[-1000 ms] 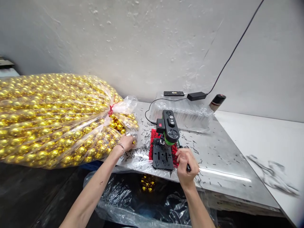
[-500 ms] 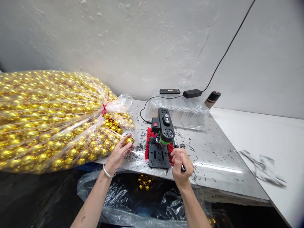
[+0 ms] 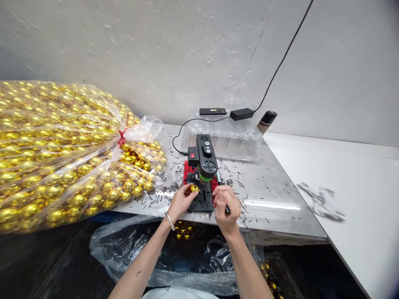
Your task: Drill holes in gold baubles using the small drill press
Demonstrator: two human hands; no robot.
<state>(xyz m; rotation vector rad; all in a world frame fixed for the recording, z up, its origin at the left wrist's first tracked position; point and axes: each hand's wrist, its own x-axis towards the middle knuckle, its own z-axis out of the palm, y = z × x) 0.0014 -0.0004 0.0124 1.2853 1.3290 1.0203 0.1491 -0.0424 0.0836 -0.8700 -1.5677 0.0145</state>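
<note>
Bulging clear plastic bag of gold balls (image 3: 77, 153) at left; clear plastic tray stack (image 3: 222, 143) behind black-and-green tabletop press (image 3: 207, 160); black slivers (image 3: 230, 181) litter grey metal tabletop (image 3: 268, 182). Left hand (image 3: 181, 200) pinches shiny gold ball (image 3: 195, 188) at press, earlier beside bag. Right hand (image 3: 228, 203) still clenched round black lever handle (image 3: 227, 211).

Before me stretches a shiny metal surface (image 3: 264, 178), littered with small black scraps (image 3: 174, 182), thickest around a red mat (image 3: 187, 168) near its front edge, where my black press (image 3: 207, 160) stands. On my left, the tied end of a big clear bag of gold balls (image 3: 71, 166) rests on it; toward the wall lies a clear plastic container (image 3: 224, 143). Adjoining on my right, a white tabletop (image 3: 311, 162) bears a crumpled greyish cloth (image 3: 322, 202).
</note>
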